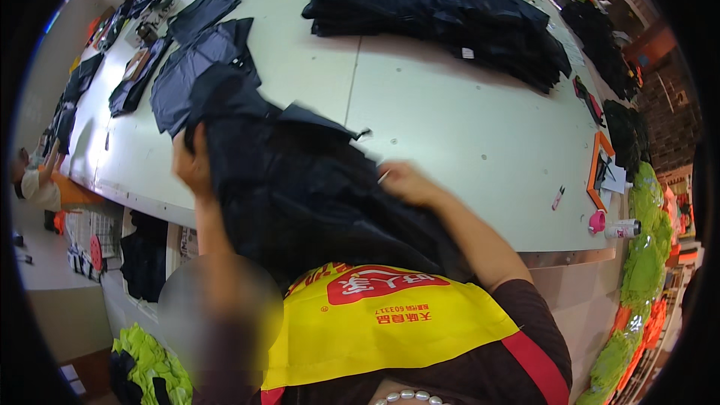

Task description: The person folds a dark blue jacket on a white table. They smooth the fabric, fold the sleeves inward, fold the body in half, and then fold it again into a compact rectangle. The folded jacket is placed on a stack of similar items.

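Observation:
A large black garment point(292, 187) hangs in front of me, raised over the near edge of the white table point(442, 120). My left hand point(193, 161) is closed on its left side, fingers partly hidden behind the cloth. On the garment's right edge, my right hand point(411, 182) is closed in a pinch, slightly blurred, with a small white bit showing at the fingertips. The lower part of the cloth drapes against my yellow apron point(390, 322). Just beyond my left hand lies a dark folded garment point(180, 82), partly covered by the one I hold.
A thick stack of black garments point(427, 15) lies at the far side. At right are an orange frame-like tray point(598, 169), a marker point(559, 197), a pink cup-like object point(597, 221) and a bottle point(624, 229). Lime-green garments point(649, 232) are heaped beyond. Another person point(41, 184) works far left.

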